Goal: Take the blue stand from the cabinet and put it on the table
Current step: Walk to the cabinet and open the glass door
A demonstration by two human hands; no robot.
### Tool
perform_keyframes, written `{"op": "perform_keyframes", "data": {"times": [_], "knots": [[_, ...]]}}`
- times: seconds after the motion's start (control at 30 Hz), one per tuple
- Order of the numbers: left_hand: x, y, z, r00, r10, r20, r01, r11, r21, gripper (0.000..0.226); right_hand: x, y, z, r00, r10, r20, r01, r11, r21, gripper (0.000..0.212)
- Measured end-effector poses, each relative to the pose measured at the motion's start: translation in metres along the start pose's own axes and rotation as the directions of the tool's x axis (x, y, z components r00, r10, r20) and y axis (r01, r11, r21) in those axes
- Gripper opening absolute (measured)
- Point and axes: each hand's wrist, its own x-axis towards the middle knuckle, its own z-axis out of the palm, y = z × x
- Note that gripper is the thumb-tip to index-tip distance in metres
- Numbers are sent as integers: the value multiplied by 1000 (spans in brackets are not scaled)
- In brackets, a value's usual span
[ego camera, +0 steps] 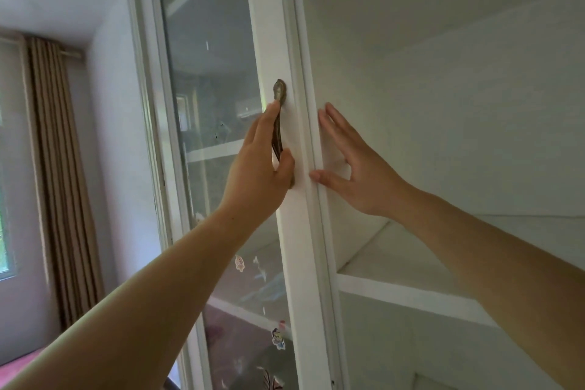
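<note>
I face a white cabinet (411,294) with a glass-panelled door (209,57). My left hand (256,168) wraps around the door's bronze handle (278,111), fingers behind it and thumb in front. My right hand (354,165) lies flat with fingers spread against the edge of the door frame, holding nothing. Behind it, white shelves stand exposed on the right and look bare. No blue stand shows anywhere in view.
Small cartoon stickers (278,339) dot the lower glass. A beige curtain (60,168) and a window (4,199) are at the far left, beside a pale wall. The glass reflects the room.
</note>
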Motion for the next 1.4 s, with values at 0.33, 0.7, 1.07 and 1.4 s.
{"op": "perform_keyframes", "data": {"times": [0.33, 0.7, 1.07, 1.4], "knots": [[-6, -4, 2, 1000, -3, 7, 3, 998, -55, 65, -11, -3, 6, 999, 41, 27, -41, 999, 4, 78], [-10, 5, -6, 997, -53, -52, 52, 998, -22, 64, -29, 1, -2, 991, 37, 131, -37, 999, -1, 89], [-13, 11, -9, 998, -57, -18, 57, 998, 11, 67, -27, -7, 3, 995, 60, 76, -67, 992, 103, 98], [-14, 8, -16, 997, -64, -48, 65, 998, 20, 66, -28, -17, 10, 998, 69, 5, -69, 997, 47, 101]]}}
